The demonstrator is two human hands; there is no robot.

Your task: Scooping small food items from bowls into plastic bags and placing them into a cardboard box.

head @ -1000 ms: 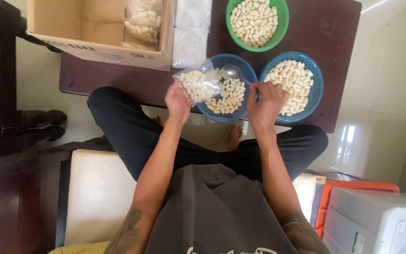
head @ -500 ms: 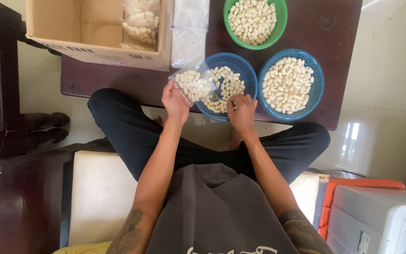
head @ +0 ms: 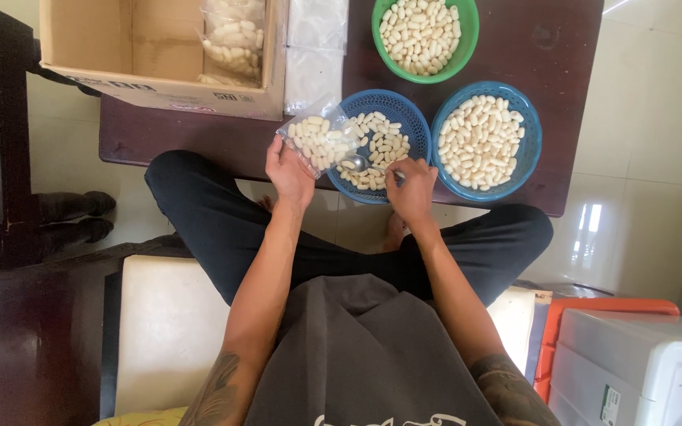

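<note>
Left hand [head: 288, 171] pinches the lower edge of a clear plastic bag [head: 319, 140], part-filled with pale oval pieces, most likely silk cocoons; the bag is held tilted over the left rim of the near blue basket [head: 415, 120]. Right hand [head: 412, 186] is closed around the handle of a metal spoon [head: 358, 164]; the spoon's bowl sits down among the cocoons in that same basket, just right of the bag. That basket is only thinly filled, with mesh showing through. Second blue basket [head: 529, 134] touches it on the right and is heaped full. Green basket [head: 473, 35] sits behind the two, also full, partly cut off by the top of the frame. All three are on a dark wood worktop [head: 175, 134]. At the far left of the worktop is an open cardboard box [head: 104, 39] with a filled clear bag [head: 234, 39] standing inside against its right wall. A stack of empty clear bags [head: 317, 43] lies flat between the box and the green basket. The person sits cross-legged at the worktop's near edge, both forearms reaching forward. White lidded bin [head: 633, 363] with an orange crate [head: 593, 309] behind it at lower right, well apart from the hands.
</note>
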